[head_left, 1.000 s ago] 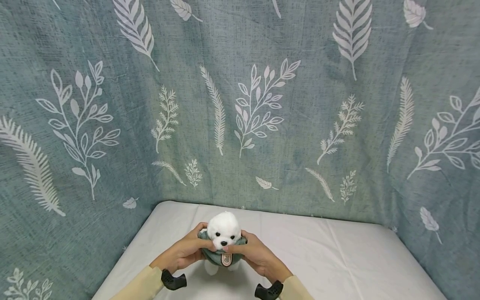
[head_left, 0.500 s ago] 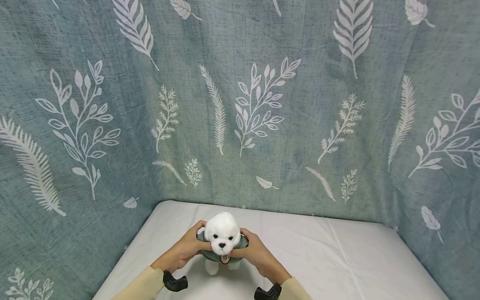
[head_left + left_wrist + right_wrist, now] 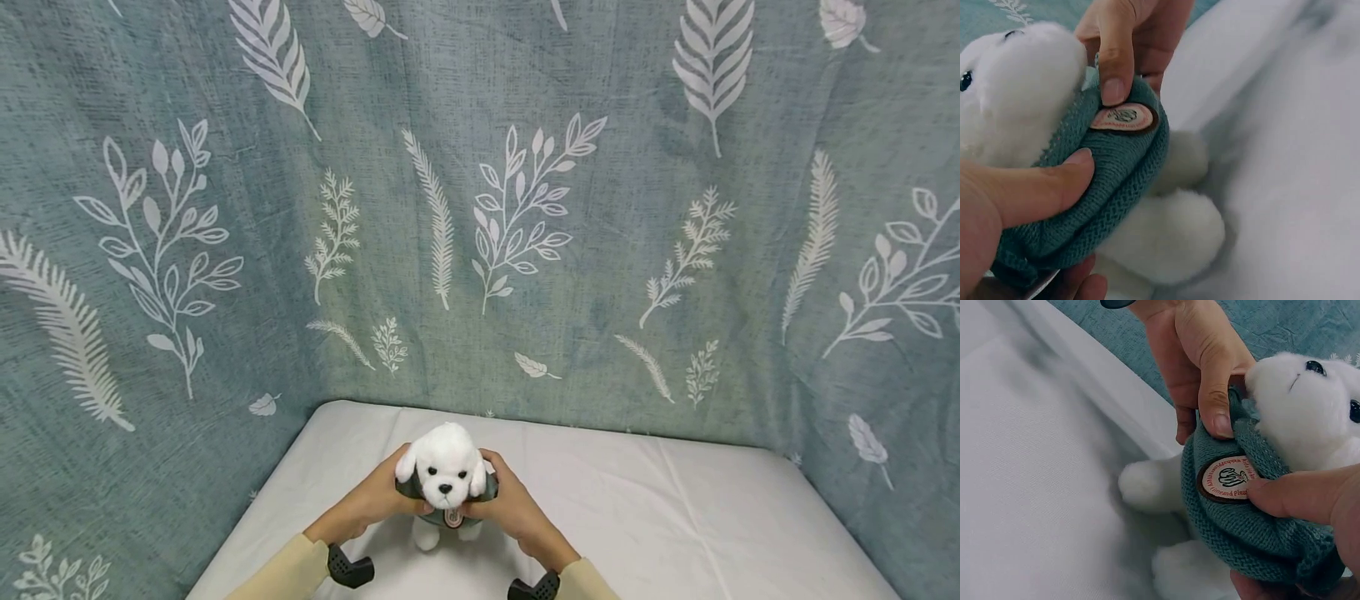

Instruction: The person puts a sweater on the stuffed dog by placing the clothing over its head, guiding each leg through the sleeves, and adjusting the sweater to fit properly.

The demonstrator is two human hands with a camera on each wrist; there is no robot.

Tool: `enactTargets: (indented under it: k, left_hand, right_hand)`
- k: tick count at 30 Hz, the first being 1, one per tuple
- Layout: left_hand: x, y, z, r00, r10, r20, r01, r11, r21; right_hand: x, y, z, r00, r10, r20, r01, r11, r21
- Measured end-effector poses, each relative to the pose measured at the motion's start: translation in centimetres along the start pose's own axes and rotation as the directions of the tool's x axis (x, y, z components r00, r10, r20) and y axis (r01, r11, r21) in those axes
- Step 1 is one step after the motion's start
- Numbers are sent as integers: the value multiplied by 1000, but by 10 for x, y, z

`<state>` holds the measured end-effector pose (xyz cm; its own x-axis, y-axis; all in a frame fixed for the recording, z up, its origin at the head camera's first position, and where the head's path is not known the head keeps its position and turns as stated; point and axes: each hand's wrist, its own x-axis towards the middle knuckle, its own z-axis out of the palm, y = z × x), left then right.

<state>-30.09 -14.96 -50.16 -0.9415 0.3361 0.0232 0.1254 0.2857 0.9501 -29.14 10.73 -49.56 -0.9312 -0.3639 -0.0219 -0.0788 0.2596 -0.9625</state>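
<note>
A white plush dog (image 3: 448, 454) stands upright on a white-covered table (image 3: 637, 517), facing me. It wears a teal knitted sweater (image 3: 1116, 169) with an oval patch (image 3: 1227, 479) on the chest. My left hand (image 3: 375, 498) grips one side of the sweater and my right hand (image 3: 516, 504) grips the other. Both thumbs press the sweater's front just below the dog's chin, as the wrist views show. The other fingers go behind the sweater and are mostly hidden. Both floppy ears hang down beside the head in the head view.
Blue-green curtains (image 3: 525, 250) with white leaf prints stand behind the table and along its left and right sides. A black wrist strap piece (image 3: 350, 567) sits on the left wrist, with a similar black piece (image 3: 534, 586) on the right.
The dog's ears, earlier out of sight, now hang out on both sides of its head. The head has tipped slightly downward. Both hands keep their grip on the sweater.
</note>
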Motion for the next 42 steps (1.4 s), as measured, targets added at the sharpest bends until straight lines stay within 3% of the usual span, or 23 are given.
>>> enactTargets:
  k: [11,19,25,31,42]
  left_hand:
    - [1,-5,-3,1000,19,-7,-19,1000,19]
    - [0,-8,-1,999,42,12,-41,999,-6]
    - [-1,-7,0,997,64,35,-63,997,-33]
    - [1,-5,1,999,47,23,-47,999,-21]
    - [2,4,2,999,39,9,-39,999,-14]
  right_hand:
    - [2,3,3,999,-5,-48,0,995,-103]
    - [2,7,3,997,-56,-48,46,981,-189]
    - [1,8,2,996,-88,-32,80,977,-199]
    - [1,7,0,994,-106,-35,96,973,-212]
    - [-1,3,-7,998,-56,-9,54,984,-168]
